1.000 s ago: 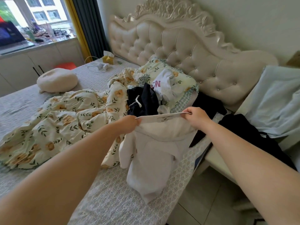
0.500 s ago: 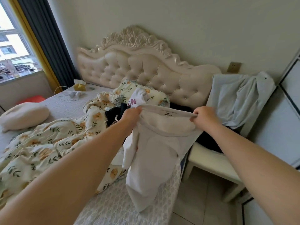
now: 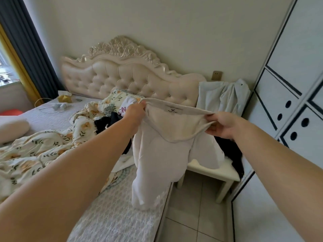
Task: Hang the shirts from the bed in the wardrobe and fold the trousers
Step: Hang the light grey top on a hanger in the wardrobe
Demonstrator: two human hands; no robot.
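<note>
White trousers (image 3: 162, 158) hang in the air over the bed's right edge, held up by the waistband. My left hand (image 3: 135, 111) pinches the left end of the waistband and my right hand (image 3: 222, 124) pinches the right end, stretching it wide. The legs dangle down and their ends touch the grey bedspread (image 3: 115, 215). Behind them on the bed lie a dark garment (image 3: 106, 124) and a white shirt with pink letters (image 3: 126, 106). A pale blue shirt (image 3: 222, 96) is draped by the bedside table. The white wardrobe (image 3: 286, 109) stands at the right.
A floral quilt (image 3: 43, 151) is bunched across the bed. A white bedside table (image 3: 213, 173) with dark clothing (image 3: 230, 151) on it stands between bed and wardrobe. Tiled floor (image 3: 195, 215) runs beside the bed. A tufted headboard (image 3: 122, 79) backs the bed.
Both hands have lifted the trousers higher and drawn the waistband wider apart. My view has swung right, bringing the wardrobe into sight.
</note>
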